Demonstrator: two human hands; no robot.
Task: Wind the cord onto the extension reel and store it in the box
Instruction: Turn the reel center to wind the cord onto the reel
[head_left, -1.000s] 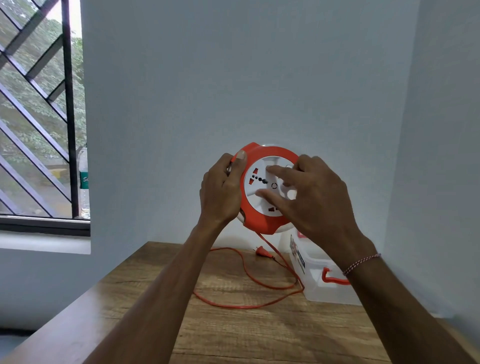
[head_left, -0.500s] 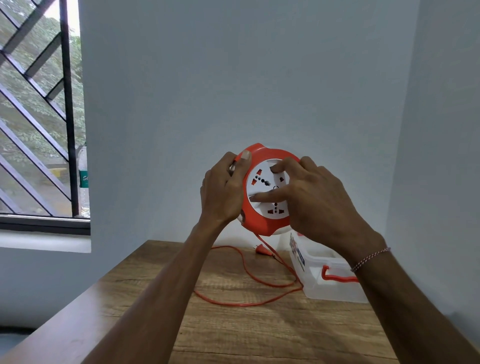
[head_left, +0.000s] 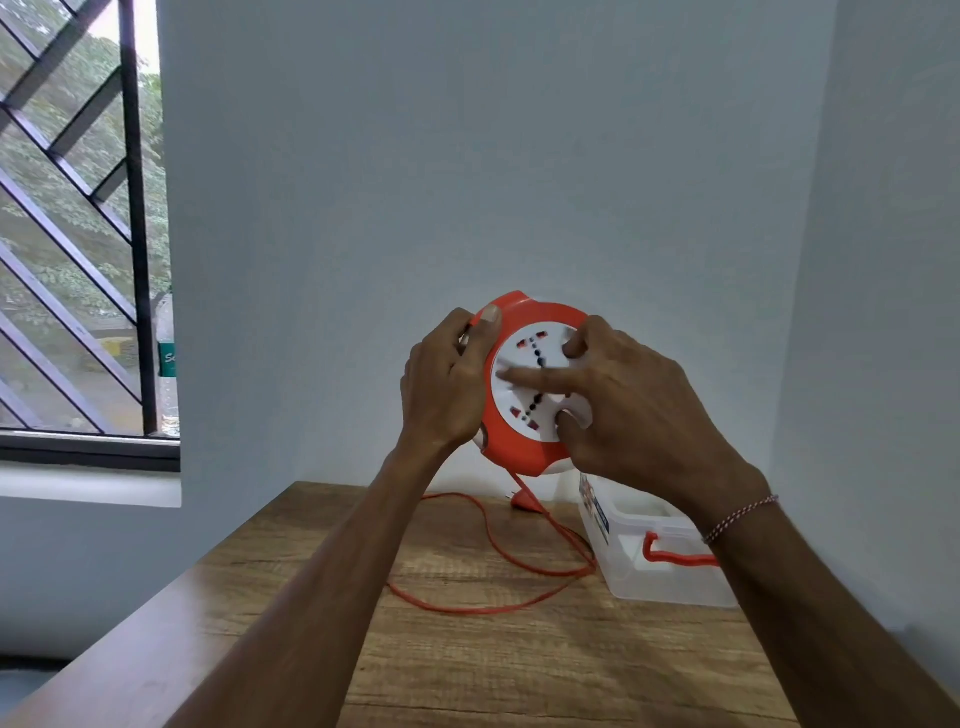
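Observation:
I hold an orange extension reel (head_left: 524, 317) with a white socket face up in the air above the table. My left hand (head_left: 447, 384) grips its left rim, thumb on the orange edge. My right hand (head_left: 623, 410) lies on the white face, fingers spread and gripping the centre disc. An orange cord (head_left: 498, 551) hangs from the reel's underside and loops over the wooden table (head_left: 467, 665), ending in an orange plug (head_left: 519, 501) by the wall. A clear plastic box (head_left: 660, 566) with an orange handle stands open at the right.
The table sits in a corner, with grey walls behind and to the right. A barred window (head_left: 78, 234) is at the left, with a bottle (head_left: 167, 364) on its sill.
My right hand has turned on the white face, and the socket pattern has rotated with it. The cord loop on the table has shifted slightly. The left hand holds the rim as before.

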